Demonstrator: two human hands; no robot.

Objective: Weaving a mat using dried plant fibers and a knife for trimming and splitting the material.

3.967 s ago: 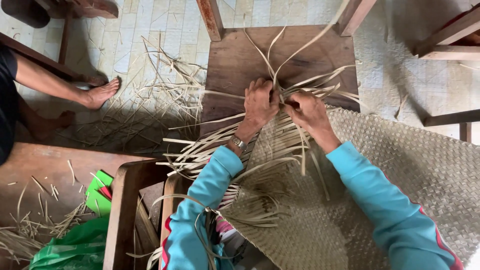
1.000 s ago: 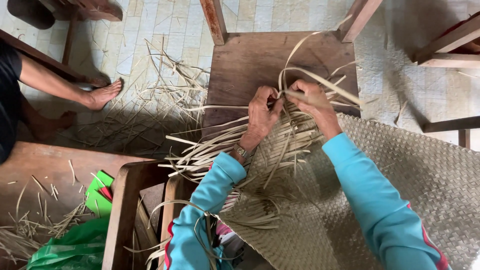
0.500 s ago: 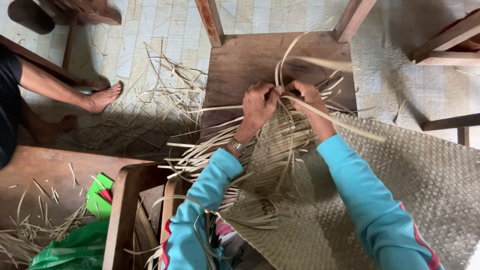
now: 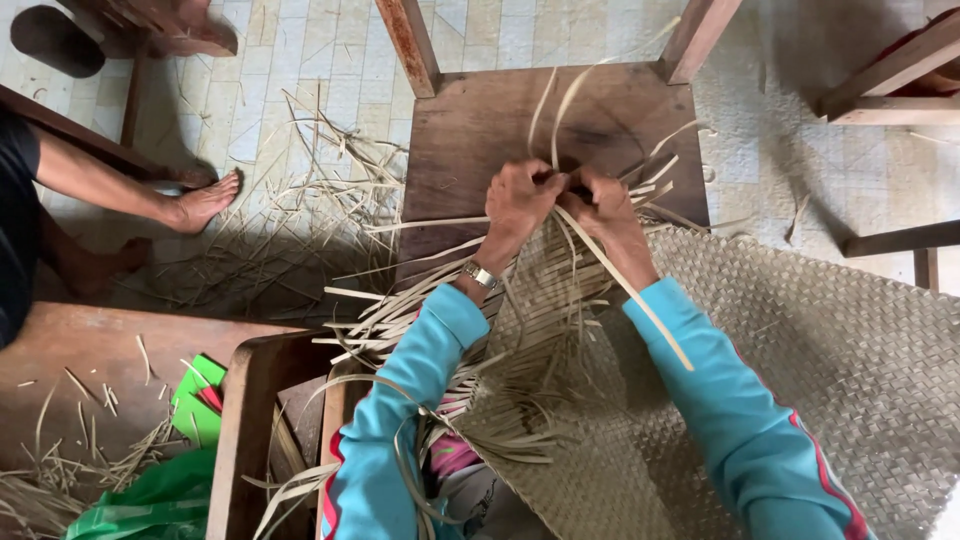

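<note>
A woven straw mat (image 4: 800,360) lies across my lap and over the seat of a wooden chair (image 4: 470,130). Its unfinished edge bristles with loose pale strips (image 4: 420,300) that fan out to the left. My left hand (image 4: 515,200) and my right hand (image 4: 605,210) meet at that edge over the chair seat, both pinching strips between the fingers. A few strips stand up above my fingers, and one long strip (image 4: 630,290) runs down across my right forearm. I wear turquoise sleeves and a wristwatch (image 4: 480,274) on the left wrist.
Cut strips litter the tiled floor (image 4: 290,220) left of the chair. Another person's bare foot (image 4: 200,205) and leg rest there. A wooden bench (image 4: 90,370) with scraps and a green plastic bag (image 4: 150,500) sit at lower left. More wooden furniture (image 4: 890,70) stands at right.
My hands have drawn closer together at the mat's edge. The long looped strips held up earlier have been folded down, and one strip now lies across my right forearm.
</note>
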